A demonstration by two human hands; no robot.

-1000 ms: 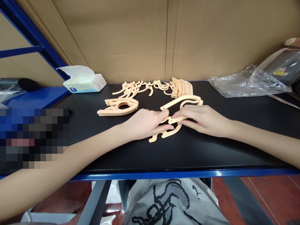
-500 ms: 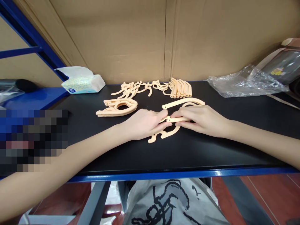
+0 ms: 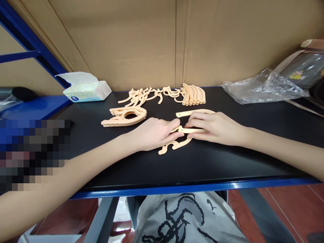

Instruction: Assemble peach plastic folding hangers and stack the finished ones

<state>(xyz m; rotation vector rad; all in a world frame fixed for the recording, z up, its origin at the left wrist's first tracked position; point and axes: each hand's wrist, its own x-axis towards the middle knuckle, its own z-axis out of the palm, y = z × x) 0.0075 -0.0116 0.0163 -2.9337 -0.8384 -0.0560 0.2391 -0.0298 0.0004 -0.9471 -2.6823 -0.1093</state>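
My right hand (image 3: 216,128) grips a cream plastic hanger arm (image 3: 191,130) between thumb and fingers. My left hand (image 3: 157,133) pinches a matching cream hanger piece (image 3: 176,129), mostly hidden by the fingers; its end meets the end of the arm. Below the hands a curved hook-shaped piece (image 3: 165,148) lies on the black tabletop (image 3: 152,168), partly covered by the right hand. Another hanger arm (image 3: 193,112) lies just behind the right hand. To the left sits a stack of folded hangers (image 3: 121,120).
Loose hooks (image 3: 138,97) and a row of hanger arms (image 3: 194,95) lie along the back. A tissue pack (image 3: 86,91) stands at back left, a clear plastic bag (image 3: 258,89) at back right. Cardboard (image 3: 121,40) walls the rear; a blue edge (image 3: 177,189) runs along the front.
My right hand's fingers have shifted slightly, covering more of the arm behind. The pieces stay end to end between my hands. The whole view has moved a little.
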